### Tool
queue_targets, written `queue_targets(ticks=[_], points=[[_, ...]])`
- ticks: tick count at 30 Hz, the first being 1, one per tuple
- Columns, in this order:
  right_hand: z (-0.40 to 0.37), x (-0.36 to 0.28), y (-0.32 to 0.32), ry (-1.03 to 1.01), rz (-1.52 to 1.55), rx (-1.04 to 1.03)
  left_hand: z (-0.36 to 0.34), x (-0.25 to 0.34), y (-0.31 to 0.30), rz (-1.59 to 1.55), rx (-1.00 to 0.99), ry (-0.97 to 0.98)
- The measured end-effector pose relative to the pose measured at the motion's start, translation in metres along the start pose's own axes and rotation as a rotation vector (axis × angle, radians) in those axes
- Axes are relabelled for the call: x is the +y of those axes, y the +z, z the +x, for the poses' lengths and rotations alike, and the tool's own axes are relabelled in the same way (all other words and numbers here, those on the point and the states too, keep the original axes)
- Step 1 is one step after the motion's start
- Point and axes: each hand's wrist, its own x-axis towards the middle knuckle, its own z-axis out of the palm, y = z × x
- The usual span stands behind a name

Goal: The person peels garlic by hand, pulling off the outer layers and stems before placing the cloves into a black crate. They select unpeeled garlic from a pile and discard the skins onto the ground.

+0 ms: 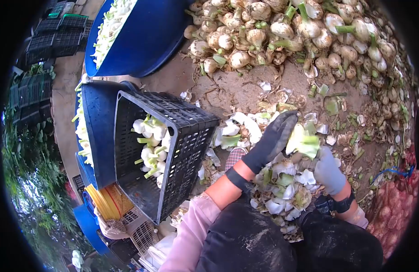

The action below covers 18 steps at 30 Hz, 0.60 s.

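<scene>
A: In the head view, the only one, where is the bulb (pixel 301 139)?
B: Between the two gloved hands, just above the knees. The dark fingers of the left hand (pixel 274 138) curve along its near side, partly closed, and seem to have hold of it.
A: And the right hand (pixel 329 168)?
B: Its grey fingers are bent in just below the bulb's green end. They look to be touching it, but blur hides the tips, so I cannot tell whether they grip anything.
A: Which step is this, then?
B: Peeling, I'd judge. Loose skins (pixel 282 206) lie heaped right under the fingers, and the bulb's outer layers look ragged.
A: What does the next move call for?
B: A steady hold from the left fingers and a sure pinch from the right, on the outer layer only, so the stem stays whole.
A: What else is near?
B: The crate (pixel 191 136) is tipped on its side, left of the left fingers, with clean bulbs (pixel 153 152) inside. The dirty pile (pixel 264 34) spreads beyond the fingertips, and a red sack (pixel 397 211) is to the right of the grey fingers.
</scene>
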Motion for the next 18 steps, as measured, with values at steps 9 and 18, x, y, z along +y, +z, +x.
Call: queue_targets(ticks=[9, 18], points=[[0.011, -0.002, -0.017, -0.237, -0.534, 0.237, 0.003, 0.025, 0.004, -0.593, 0.141, -0.384], [0.023, 0.003, -0.015, -0.19, -0.399, 0.422, 0.009, 0.054, -0.003, -0.623, -0.025, -0.604]])
